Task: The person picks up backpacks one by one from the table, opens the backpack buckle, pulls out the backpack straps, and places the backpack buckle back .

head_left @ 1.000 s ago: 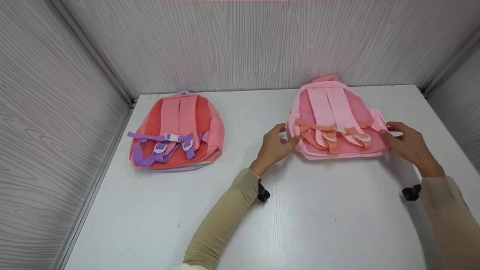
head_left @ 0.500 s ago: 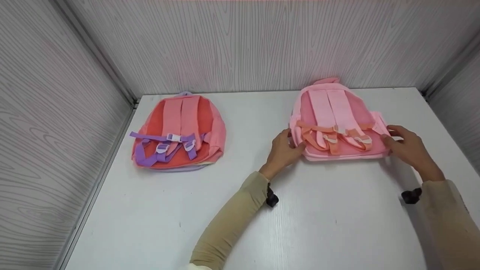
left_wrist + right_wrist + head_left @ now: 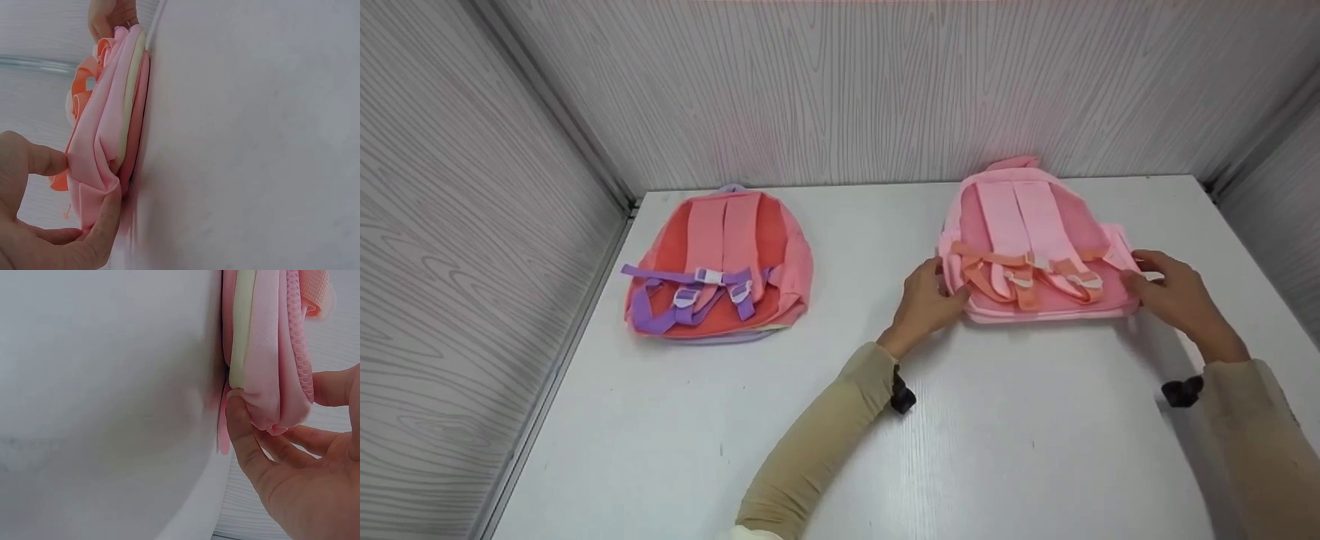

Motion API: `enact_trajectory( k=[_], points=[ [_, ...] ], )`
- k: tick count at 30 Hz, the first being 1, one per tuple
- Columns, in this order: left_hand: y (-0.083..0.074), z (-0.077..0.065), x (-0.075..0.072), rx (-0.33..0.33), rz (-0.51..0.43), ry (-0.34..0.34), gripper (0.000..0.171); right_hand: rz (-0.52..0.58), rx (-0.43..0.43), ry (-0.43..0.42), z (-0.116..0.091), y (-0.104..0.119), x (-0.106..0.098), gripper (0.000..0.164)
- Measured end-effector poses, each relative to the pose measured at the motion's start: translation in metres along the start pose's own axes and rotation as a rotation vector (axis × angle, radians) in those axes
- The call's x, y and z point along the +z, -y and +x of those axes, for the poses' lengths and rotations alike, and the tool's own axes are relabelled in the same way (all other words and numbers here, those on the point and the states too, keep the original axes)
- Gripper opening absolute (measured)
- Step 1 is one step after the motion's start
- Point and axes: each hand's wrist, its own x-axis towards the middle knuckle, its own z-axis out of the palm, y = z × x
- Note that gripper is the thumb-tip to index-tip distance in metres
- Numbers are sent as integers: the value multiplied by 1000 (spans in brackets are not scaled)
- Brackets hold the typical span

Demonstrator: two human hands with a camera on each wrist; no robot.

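2 backpacks (image 3: 1039, 214) apart on table (image 3: 997, 435)

Grey wood-grained walls (image 3: 840, 90) border a white tabletop (image 3: 997, 465); it gleams faintly.

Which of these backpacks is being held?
The pink backpack on the right, its lower corners gripped by the left hand and the right hand. The red backpack, with purple straps, lies untouched.

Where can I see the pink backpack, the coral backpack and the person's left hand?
Pink backpack (image 3: 1046, 229), head view: on one of its shoulder straps.
Coral backpack (image 3: 742, 234), head view: also on a shoulder strap.
Left hand (image 3: 923, 303), head view: on the back of it.
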Motion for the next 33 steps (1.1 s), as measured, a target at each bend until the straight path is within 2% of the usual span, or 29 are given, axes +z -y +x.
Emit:
enact_trajectory(
  k=[8, 27, 33],
  points=[
    [-2, -4, -7, 28, 22, -3, 56, 7, -10, 15, -1, 2, 2, 70],
    [3, -15, -30, -22, 4, 9, 58, 4, -8, 67, -6, 24, 16, 64],
    [6, -21, -38, -11, 15, 6, 60, 15, -21, 94, -7, 30, 20, 63]
  ],
)
